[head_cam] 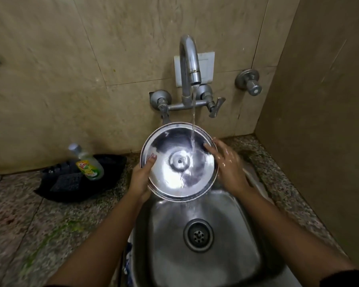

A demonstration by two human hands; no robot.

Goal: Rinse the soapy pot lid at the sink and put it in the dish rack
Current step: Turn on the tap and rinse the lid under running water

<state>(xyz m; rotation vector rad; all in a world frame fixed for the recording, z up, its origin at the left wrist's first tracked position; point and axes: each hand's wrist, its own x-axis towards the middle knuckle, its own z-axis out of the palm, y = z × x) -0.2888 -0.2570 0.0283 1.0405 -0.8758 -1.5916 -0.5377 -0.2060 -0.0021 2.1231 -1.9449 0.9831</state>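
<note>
A round steel pot lid (174,172) is held tilted over the steel sink (232,220), its hollow underside facing me. Water runs from the tap (190,59) onto the lid's right half and drains off its lower edge. My left hand (141,179) grips the lid's left rim, thumb on the inner face. My right hand (226,160) is wet and blurred, its straight fingers touching the lid's right edge. No dish rack is in view.
A dish soap bottle (87,162) lies in a black tray (110,175) with a dark scrubber (66,181) on the granite counter (29,224) at the left. The sink drain (198,235) lies below. A wall valve (250,81) sits at the right, beside a side wall.
</note>
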